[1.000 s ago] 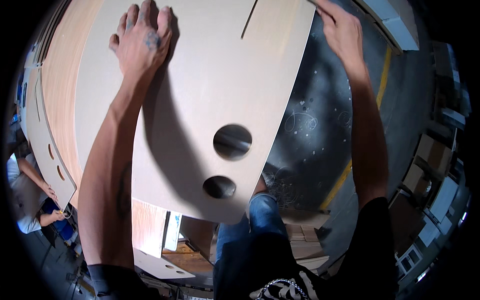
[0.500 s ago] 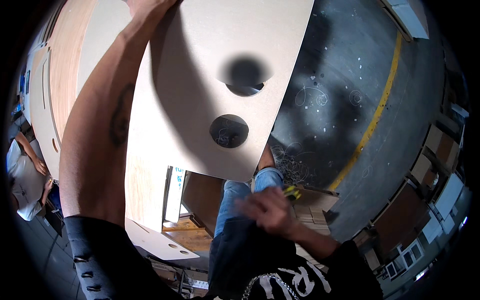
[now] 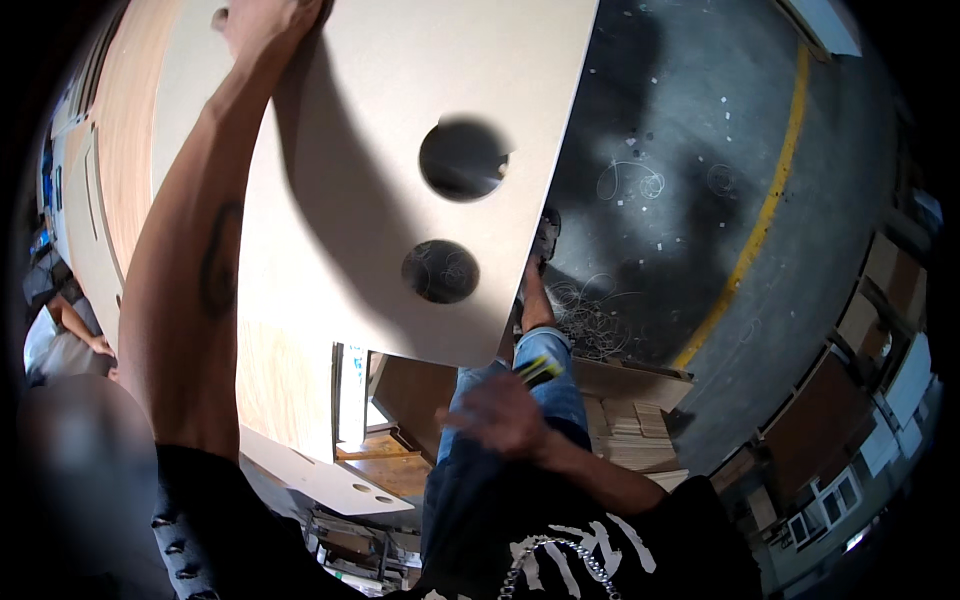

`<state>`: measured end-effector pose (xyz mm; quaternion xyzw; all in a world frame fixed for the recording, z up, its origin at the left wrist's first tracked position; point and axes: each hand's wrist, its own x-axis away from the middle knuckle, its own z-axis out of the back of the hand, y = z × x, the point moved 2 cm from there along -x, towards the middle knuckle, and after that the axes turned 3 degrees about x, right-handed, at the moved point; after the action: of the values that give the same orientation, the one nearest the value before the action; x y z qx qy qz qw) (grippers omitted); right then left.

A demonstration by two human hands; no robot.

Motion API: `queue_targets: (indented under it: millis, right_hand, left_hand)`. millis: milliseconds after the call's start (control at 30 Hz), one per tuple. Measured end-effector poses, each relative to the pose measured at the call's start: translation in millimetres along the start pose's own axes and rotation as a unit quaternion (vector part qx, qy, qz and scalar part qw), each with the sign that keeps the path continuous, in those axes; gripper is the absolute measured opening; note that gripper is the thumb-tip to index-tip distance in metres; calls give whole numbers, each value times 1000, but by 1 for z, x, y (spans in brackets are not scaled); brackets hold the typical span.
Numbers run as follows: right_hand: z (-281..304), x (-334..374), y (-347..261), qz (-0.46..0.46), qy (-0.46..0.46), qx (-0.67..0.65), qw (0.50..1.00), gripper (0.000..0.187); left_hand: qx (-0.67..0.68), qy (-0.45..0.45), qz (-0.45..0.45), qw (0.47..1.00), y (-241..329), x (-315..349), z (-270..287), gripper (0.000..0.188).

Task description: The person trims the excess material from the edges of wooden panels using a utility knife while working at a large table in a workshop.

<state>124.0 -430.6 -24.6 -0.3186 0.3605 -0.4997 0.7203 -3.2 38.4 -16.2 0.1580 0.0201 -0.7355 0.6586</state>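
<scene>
Beige board (image 3: 400,90) is lying before the person, filling the upper middle of the view, with two round holes near its lower end. Left hand (image 3: 268,20) is resting at the board's upper left part; the top edge of the picture is cutting its fingers, so I cannot tell how open it is or whether it is gripping something. Right hand (image 3: 500,412), blurred, is staying apart from the board, just below its lower corner and in front of the jeans (image 3: 560,375); its fingers are closing around a yellow and black tool (image 3: 540,370), which is sticking out at the upper side. Wood-grain panel (image 3: 285,390) is showing under the board's lower left edge. On the grey floor (image 3: 690,290) to the right, white strings (image 3: 590,318) are lying tangled, and a yellow line (image 3: 765,215) is curving past them.
</scene>
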Motion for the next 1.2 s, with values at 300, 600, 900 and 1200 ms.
queue_targets:
  millis: [300,600,900,1200]
  right_hand:
    - [163,-212,131,-34,323,23,945,36]
    - [259,-413,251,14,201,295,934,37]
    - [181,-300,181,6,132,287,949,33]
    - [53,25,12,-189,-12,-172,967,34]
  left_hand:
    - [-31,34,-4,999,-19,18,1,58]
    - [3,11,27,1000,-1,16,7,57]
    - [-13,0,38,999,-10,17,10,58]
    - [178,-70,-245,951,65,33,23,52]
